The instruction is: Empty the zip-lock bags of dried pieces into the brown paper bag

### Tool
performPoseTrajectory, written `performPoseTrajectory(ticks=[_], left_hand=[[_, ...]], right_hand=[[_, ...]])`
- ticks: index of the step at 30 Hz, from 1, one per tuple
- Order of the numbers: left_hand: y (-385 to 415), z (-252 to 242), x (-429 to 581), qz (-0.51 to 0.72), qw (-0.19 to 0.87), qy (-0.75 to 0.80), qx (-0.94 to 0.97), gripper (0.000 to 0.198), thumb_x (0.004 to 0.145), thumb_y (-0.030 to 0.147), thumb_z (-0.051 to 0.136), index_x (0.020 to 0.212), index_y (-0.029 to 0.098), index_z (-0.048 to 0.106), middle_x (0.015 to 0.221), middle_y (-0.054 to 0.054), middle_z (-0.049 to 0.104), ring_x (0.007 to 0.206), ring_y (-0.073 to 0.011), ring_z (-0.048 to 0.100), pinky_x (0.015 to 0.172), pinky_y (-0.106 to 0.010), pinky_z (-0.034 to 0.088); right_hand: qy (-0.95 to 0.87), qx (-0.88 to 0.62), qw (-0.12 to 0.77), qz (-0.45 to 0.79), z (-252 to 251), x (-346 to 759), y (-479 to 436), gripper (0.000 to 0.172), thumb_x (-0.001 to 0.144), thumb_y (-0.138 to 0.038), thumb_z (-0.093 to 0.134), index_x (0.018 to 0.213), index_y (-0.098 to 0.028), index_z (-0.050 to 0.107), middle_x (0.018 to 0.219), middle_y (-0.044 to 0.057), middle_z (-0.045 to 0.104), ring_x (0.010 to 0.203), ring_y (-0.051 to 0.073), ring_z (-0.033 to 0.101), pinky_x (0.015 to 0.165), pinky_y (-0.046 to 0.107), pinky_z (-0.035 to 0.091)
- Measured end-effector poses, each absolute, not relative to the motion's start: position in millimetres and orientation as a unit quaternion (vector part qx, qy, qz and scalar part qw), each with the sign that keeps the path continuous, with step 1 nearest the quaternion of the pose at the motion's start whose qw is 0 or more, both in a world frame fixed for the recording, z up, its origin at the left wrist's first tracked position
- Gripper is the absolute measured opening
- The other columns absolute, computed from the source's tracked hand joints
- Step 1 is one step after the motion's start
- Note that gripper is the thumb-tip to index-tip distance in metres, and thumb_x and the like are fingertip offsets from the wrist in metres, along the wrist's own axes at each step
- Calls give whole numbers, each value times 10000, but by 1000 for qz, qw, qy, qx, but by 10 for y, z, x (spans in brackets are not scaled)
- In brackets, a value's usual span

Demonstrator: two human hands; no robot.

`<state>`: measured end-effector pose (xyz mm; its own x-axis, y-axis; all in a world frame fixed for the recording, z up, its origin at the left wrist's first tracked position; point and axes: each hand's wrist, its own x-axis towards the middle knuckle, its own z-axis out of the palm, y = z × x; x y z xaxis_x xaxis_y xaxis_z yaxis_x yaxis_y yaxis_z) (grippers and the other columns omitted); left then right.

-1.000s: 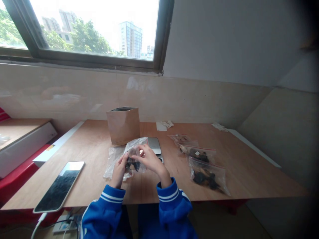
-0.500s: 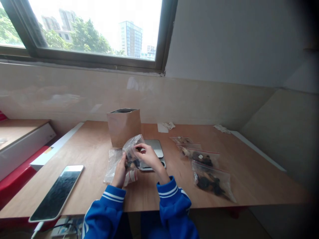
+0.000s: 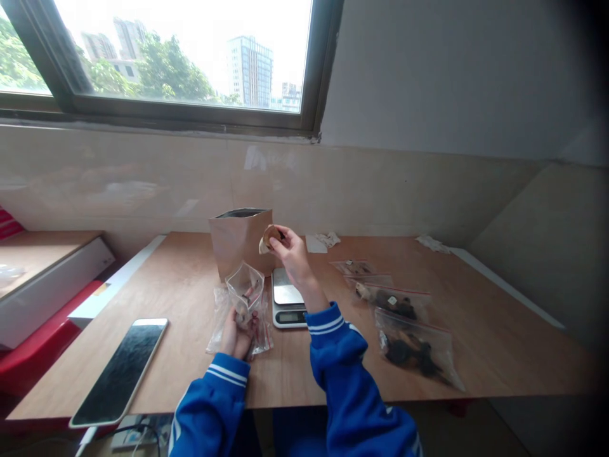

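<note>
My left hand (image 3: 239, 334) grips a clear plastic zip bag (image 3: 245, 279) from below, and the bag's mouth gapes upward. Through its film I see a few reddish-brown bits and my own fingers. Raised above the scale, my right hand (image 3: 291, 249) pinches brown, pale-edged dried pieces that look like dried mushroom (image 3: 271, 237). Behind them stands a brown paper pouch (image 3: 238, 244) with a dark open top. Below my right hand sits a small kitchen scale (image 3: 287, 297) with a grey plate; its display cannot be read. More clear plastic lies under my left hand.
Several filled zip bags (image 3: 419, 349) lie in a row on the right of the wooden table (image 3: 323, 374). A phone (image 3: 124, 371) with a charging cable rests at the left. Crumpled tissue (image 3: 328, 239) and white paper lie near the wall. A red stool (image 3: 42, 343) stands left.
My right hand has come out of the bag and risen toward the pouch with the brown pieces. The bag now looks nearly emptied of its dark contents. The view has shifted slightly.
</note>
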<state>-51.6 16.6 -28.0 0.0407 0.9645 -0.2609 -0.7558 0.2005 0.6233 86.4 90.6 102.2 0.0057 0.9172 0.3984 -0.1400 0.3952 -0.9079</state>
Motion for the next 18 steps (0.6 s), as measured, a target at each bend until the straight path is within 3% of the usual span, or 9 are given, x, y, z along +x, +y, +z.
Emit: performPoseTrajectory(ticks=[6, 13, 18], left_hand=[[141, -233, -486, 603, 711, 334, 140, 312, 884, 236, 421, 1137, 199, 600, 698, -7, 617, 556, -79, 554, 495, -165, 470], [114, -198, -472, 601, 708, 341, 147, 292, 875, 265, 453, 1100, 168, 612, 640, -7, 592, 545, -85, 548, 501, -172, 459], [122, -219, -474, 605, 705, 340, 150, 300, 883, 250, 431, 1120, 175, 600, 659, -6, 618, 539, -79, 558, 497, -169, 465]], right_hand=[[-711, -286, 622, 163, 1648, 636, 1529, 185, 895, -227, 440, 1056, -192, 523, 1094, 64, 572, 1022, 149, 540, 934, 273, 437], [-797, -307, 499, 145, 1445, 536, 1843, 200, 911, -166, 356, 955, -173, 552, 1026, 59, 559, 962, 140, 531, 898, 260, 435], [-806, -318, 485, 116, 1378, 606, 1687, 224, 915, -147, 359, 1076, -188, 509, 1089, 66, 571, 1002, 147, 540, 896, 246, 419]])
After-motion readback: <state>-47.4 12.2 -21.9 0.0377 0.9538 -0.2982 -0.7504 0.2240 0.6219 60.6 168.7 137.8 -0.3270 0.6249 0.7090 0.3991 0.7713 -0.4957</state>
